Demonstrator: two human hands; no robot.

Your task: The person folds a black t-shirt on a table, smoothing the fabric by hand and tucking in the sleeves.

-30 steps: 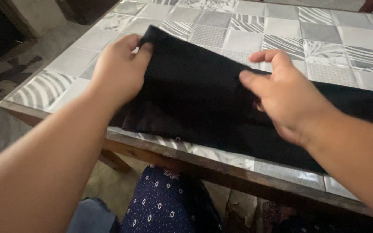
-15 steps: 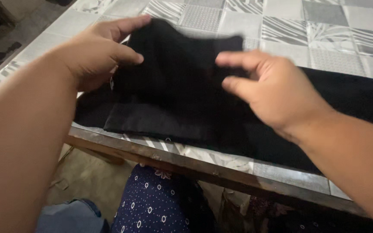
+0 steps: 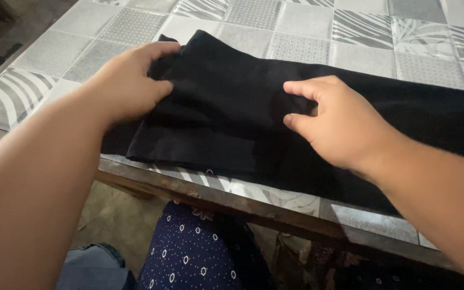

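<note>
The head camera looks down on a black garment point(image 3: 226, 115) lying folded on the tiled counter point(image 3: 318, 32), near the counter's front edge. Its cloth is so dark that seams, folds and layers mostly merge; only the folded near edge and a raised corner at the top left can be made out, and what kind of garment it is cannot be told. It runs off to the right, where the right forearm covers part of it and the frame edge cuts it off.

The left hand point(image 3: 127, 86) rests at the garment's left end with its fingers curled into the cloth. The fingertips are buried in the black fabric, so it seems to pinch a fold, but how much it holds is hidden.

The right hand point(image 3: 334, 121) lies on the middle of the garment, half open, thumb and forefinger bent toward each other over the cloth. Whether they nip any fabric cannot be told.

Below the counter's worn wooden rim point(image 3: 232, 201), a dark blue dotted fabric point(image 3: 194, 252) covers the person's lap, cut off by the bottom edge, with a strip of blue denim point(image 3: 95, 266) beside it.
</note>
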